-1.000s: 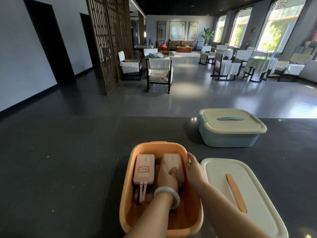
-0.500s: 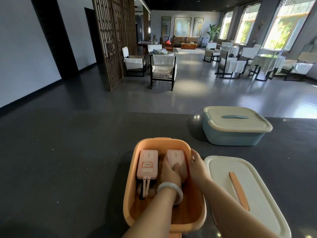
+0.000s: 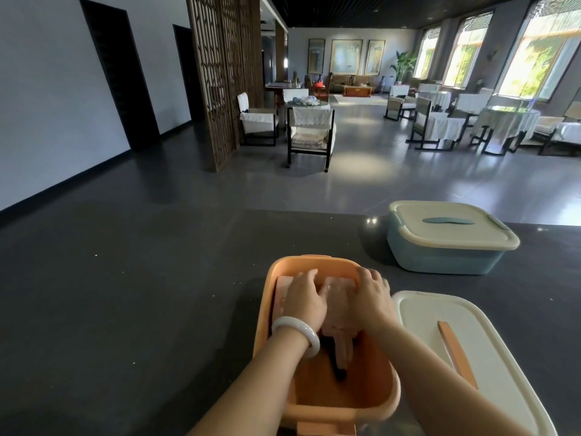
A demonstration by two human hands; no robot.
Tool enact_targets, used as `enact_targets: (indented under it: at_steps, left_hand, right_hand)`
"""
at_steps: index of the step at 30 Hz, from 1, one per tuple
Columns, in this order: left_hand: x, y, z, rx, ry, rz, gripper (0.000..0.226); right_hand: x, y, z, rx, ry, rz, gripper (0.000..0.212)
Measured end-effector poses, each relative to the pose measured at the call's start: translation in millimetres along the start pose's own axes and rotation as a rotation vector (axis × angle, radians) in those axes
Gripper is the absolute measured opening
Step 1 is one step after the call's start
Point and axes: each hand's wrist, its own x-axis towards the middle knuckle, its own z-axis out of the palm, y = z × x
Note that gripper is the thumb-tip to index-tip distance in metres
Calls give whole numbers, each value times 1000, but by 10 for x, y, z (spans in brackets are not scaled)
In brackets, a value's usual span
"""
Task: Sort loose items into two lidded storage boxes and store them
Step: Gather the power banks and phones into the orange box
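Head view: the orange box stands open at the near edge of the worktop, 2 pink packs side by side in its far half.
Left hand: lies flat, fingers relaxed, on the left pack.
Right hand: fingers bent over the far end of the right pack; gripping or only pressing, I cannot tell.
Packs' long axis: near to far.
Lid: just right of the box, nearer the right hand, so probably that hand's to fetch.
Blue box: lidded, far right edge.
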Motion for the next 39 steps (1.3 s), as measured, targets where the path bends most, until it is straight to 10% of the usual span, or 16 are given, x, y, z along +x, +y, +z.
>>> enact_targets:
  at_steps: [10,39]
  left_hand:
    - [-274,-807,-1171,395,157,-34,44]
    - [-5718,-2369,-3183,666,418,-1253,43]
  right_hand:
    - [-243,-1165,483,-121,-293,-409,40]
    - [-4724,-3520,2166,-409,-1047,-1597,51]
